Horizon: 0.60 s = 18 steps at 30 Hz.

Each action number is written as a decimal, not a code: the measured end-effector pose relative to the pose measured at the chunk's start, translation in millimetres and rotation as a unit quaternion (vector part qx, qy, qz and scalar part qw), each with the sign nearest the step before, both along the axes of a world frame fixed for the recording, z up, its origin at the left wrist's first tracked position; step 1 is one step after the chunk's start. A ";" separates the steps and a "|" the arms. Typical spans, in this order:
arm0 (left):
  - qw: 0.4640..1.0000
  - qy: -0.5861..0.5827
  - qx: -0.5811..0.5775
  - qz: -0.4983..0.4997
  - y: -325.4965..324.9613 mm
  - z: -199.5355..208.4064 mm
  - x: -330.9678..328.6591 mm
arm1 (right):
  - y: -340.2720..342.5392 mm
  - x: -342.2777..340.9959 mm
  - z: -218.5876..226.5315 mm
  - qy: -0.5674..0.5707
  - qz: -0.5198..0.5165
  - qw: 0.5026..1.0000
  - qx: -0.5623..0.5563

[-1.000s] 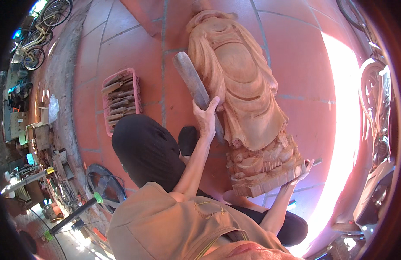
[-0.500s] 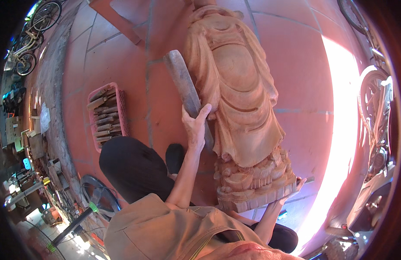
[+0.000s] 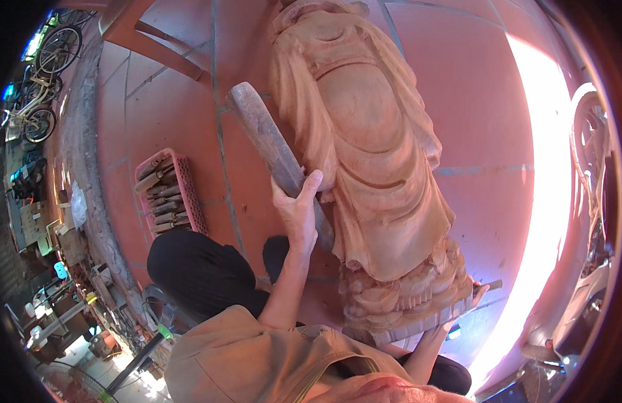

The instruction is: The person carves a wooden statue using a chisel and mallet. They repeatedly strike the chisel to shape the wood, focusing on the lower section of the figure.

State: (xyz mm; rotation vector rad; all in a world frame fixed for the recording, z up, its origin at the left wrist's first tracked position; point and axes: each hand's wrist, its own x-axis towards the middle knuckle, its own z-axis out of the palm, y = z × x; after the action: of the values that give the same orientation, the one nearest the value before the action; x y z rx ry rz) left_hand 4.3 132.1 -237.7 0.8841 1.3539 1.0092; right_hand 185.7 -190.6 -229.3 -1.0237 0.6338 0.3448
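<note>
A large carved wooden statue (image 3: 371, 141) with a robed, round-bellied body lies along the floor in front of me, its layered base (image 3: 405, 299) toward me. My left hand (image 3: 299, 211) is closed round a long, weathered wooden bar (image 3: 264, 131) beside the statue's left side. The bar slants, its far end away from me. At the right corner of the base is my right hand (image 3: 480, 294), fingers curled at the edge and partly hidden. A dark stick-like piece (image 3: 489, 285) juts out beside those fingers; whether I hold it is unclear.
To the left, a pink plastic basket (image 3: 190, 191) holds several wood-handled tools. A reddish-brown piece of furniture (image 3: 170, 50) stands at the far left. Bicycles (image 3: 59, 50) and clutter line the left edge. A wheel (image 3: 586, 127) stands at the right, past a bright sunlit strip.
The view has shifted a little. My left hand still grips the bar, whose far end appears slightly lower and farther left. My right hand remains at the base's corner.
</note>
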 end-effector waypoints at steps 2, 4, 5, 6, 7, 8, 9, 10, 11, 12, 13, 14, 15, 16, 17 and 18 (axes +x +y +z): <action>1.000 0.002 0.002 -0.005 -1.0 0.0 -0.6 | 18.2 -4.1 16.0 -0.005 0.017 1.000 0.000; 1.000 0.000 0.016 0.000 -2.3 -8.3 -2.1 | 0.0 0.8 3.5 -0.038 0.040 0.998 -0.012; 1.000 -0.002 0.027 0.002 -2.4 -13.0 -2.7 | -9.9 4.4 -7.0 -0.057 0.051 0.997 -0.014; 0.999 0.000 0.038 -0.002 -1.8 -15.5 -2.7 | -20.8 6.2 -16.2 -0.073 0.054 0.995 -0.039; 0.999 0.001 0.049 -0.003 -2.7 -17.8 -3.3 | -32.3 10.1 -25.3 -0.089 0.061 0.992 -0.065; 0.998 0.002 0.060 -0.003 -3.3 -18.7 -3.3 | -40.8 13.2 -30.9 -0.106 0.067 0.988 -0.091; 0.999 -0.010 0.044 -0.013 -3.2 -19.8 -3.7 | -47.8 18.0 -38.1 -0.092 0.062 0.991 -0.073; 0.999 -0.017 0.031 -0.019 -2.0 -20.0 -7.4 | -33.1 14.4 -25.2 -0.084 0.049 0.992 -0.081; 0.999 -0.024 0.017 -0.025 -1.9 -20.5 -11.0 | -16.9 8.9 -13.2 -0.076 0.036 0.992 -0.089; 0.999 -0.035 0.020 -0.029 -2.8 -20.2 -11.6 | -1.3 1.9 3.1 -0.068 0.018 0.993 -0.098; 0.998 -0.043 0.021 -0.032 -4.4 -20.2 -13.1 | 5.9 -2.1 14.0 -0.057 0.017 0.995 -0.076; 0.998 -0.053 0.021 -0.034 -7.0 -20.6 -13.8 | 0.8 -0.4 14.3 -0.048 0.025 0.996 -0.065; 0.998 -0.046 0.019 -0.035 -9.5 -20.1 -13.8 | -4.9 4.9 11.3 -0.041 0.032 0.997 -0.051; 0.998 -0.039 0.017 -0.036 -12.7 -20.0 -14.3 | -11.4 9.0 9.0 -0.032 0.040 0.998 -0.038; 0.999 -0.031 0.015 -0.037 -14.9 -22.2 -16.9 | -8.2 6.9 12.0 -0.045 0.052 0.994 -0.080; 0.999 -0.025 0.011 -0.036 -17.5 -31.2 -18.9 | -7.6 6.1 12.1 -0.049 0.062 0.993 -0.082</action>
State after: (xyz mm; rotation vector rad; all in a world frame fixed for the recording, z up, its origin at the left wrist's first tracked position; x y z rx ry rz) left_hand -14.7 114.6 -268.9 0.9115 1.2631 0.9869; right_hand 191.9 -198.2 -217.3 -1.2329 0.5167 0.3531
